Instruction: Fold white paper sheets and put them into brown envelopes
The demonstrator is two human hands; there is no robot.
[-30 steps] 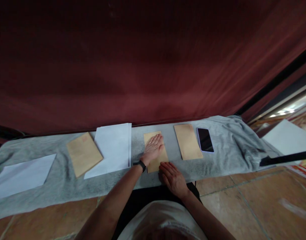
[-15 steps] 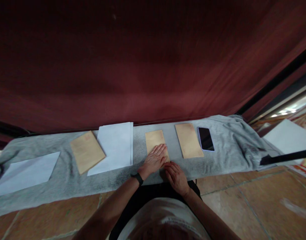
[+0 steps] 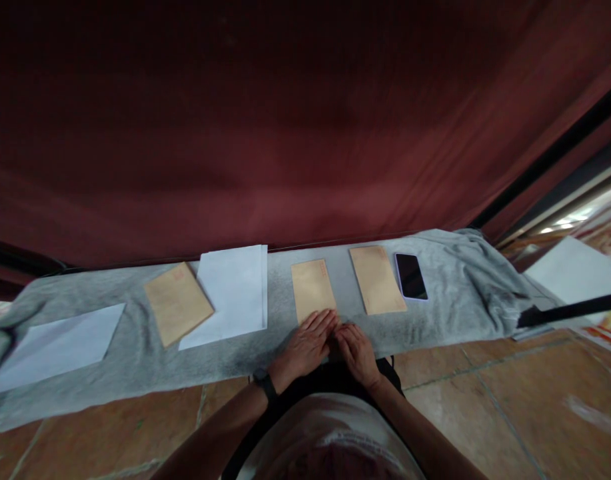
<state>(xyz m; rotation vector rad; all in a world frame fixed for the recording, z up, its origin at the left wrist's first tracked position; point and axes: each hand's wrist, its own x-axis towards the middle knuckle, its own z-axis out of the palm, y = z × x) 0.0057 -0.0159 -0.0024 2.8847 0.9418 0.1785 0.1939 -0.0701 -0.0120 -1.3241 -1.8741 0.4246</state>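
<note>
A brown envelope (image 3: 312, 288) lies flat on the grey cloth (image 3: 235, 347) straight in front of me. My left hand (image 3: 305, 345) rests flat, fingers stretched, at the envelope's near edge; a black band sits on its wrist. My right hand (image 3: 356, 350) lies beside it, fingers spread, touching the same near edge. Neither hand holds anything.
A second brown envelope (image 3: 376, 279) and a dark phone (image 3: 411, 276) lie to the right. To the left are white sheets (image 3: 232, 293), a third brown envelope (image 3: 178, 303) and another white sheet (image 3: 55, 345). A dark red curtain (image 3: 285, 133) hangs behind.
My left hand has slid back along the envelope from its far end to its near edge. The right hand has stayed near that edge.
</note>
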